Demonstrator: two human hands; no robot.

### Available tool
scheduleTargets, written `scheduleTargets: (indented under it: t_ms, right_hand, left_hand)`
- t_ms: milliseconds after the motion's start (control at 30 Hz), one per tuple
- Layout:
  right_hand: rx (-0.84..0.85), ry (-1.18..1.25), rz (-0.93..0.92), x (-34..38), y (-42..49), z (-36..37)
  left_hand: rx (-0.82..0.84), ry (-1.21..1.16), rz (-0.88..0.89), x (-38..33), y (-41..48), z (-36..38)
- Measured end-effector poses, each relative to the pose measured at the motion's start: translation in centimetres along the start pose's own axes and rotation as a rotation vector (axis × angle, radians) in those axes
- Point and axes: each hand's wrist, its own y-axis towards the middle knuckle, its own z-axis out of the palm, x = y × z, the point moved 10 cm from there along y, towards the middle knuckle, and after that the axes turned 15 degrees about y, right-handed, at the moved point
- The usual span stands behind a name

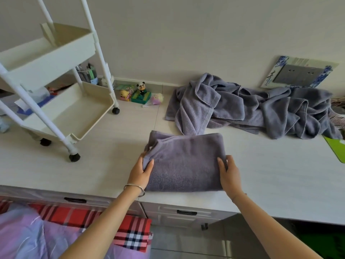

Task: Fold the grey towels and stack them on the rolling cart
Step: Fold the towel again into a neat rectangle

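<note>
At the far left a cream cart (pixel 46 55) stands on the white surface (pixel 104 165). It has white poles, deep trays and small black wheels. Below the front edge of the surface, at the bottom left, lie a red check cloth (pixel 115 221) and a shiny purple sheet (pixel 24 236).

Just right of the cart's back wheel, by the wall, sit some little toys (pixel 124 94). One is a panda (pixel 141 86) on a green box (pixel 141 96).

Next comes the left hand (pixel 141 170), with a thin bangle (pixel 134 187) on its wrist. It grips the left edge of a folded grey towel (pixel 184 161). The thumb lies on top and the fingers curl under the edge. The towel lies flat near the front of the surface, well apart from the cart. Its far left corner is a bit bunched up. The right hand (pixel 228 172) grips the towel's right edge the same way, thumb on top and fingers round the side. Under the surface here are white drawers (pixel 186 212) with dark handles.

Behind the towel and to the right lies a big messy pile (pixel 252 107) of grey towels, not folded. Its front edge is just beside the folded one. A blue and white board (pixel 298 73) leans on the wall behind the pile. At the far right edge a green mat (pixel 336 148) peeks in.
</note>
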Motion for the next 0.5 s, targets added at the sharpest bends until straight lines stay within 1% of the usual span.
scheduleTargets:
  t_ms: [100,133,167,200,233,267,300,333,367,400,433,500]
  right_hand:
    - [-0.015,-0.024,0.123,-1.6,0.6,0.4]
    - [-0.035,-0.064,0.113,-1.4,0.6,0.4]
    - [-0.060,-0.131,0.061,-0.8,0.6,0.4]
    - [-0.083,-0.212,-0.029,0.3,0.5,0.5]
    - [-0.093,-0.293,-0.140,1.6,0.2,1.0]
    - [-0.077,-0.357,-0.256,3.1,-0.2,2.0]
    - [-0.035,-0.402,-0.354,4.2,-0.7,3.5]
    - [0.028,-0.438,-0.423,5.0,-1.1,5.2]
    - [0.099,-0.468,-0.460,5.3,-1.4,7.0]
    - [0.172,-0.496,-0.468,5.1,-1.6,8.7]
    - [0.240,-0.523,-0.454,4.7,-1.7,10.0]
    - [0.351,-0.576,-0.405,3.2,-1.6,11.6]
  left_hand:
    - [-0.006,0.097,-0.153,2.3,-0.4,1.0]
    - [-0.020,0.114,-0.191,2.2,-0.7,0.8]
    - [-0.053,0.144,-0.208,2.1,-0.9,0.5]
    - [-0.127,0.201,-0.178,1.5,-1.0,-0.3]
    - [-0.227,0.280,-0.080,0.2,-0.9,-1.1]
    - [-0.310,0.382,0.071,-2.0,-0.9,-1.6]
    - [-0.339,0.479,0.234,-4.3,-1.0,-1.1]
    - [-0.317,0.564,0.368,-6.3,-1.0,0.0]
    - [-0.276,0.633,0.462,-7.5,-1.0,1.6]
    - [-0.216,0.692,0.491,-8.0,-0.9,3.2]
    - [-0.149,0.742,0.470,-7.7,-0.6,4.6]
    - [-0.015,0.806,0.348,-5.6,0.2,6.5]
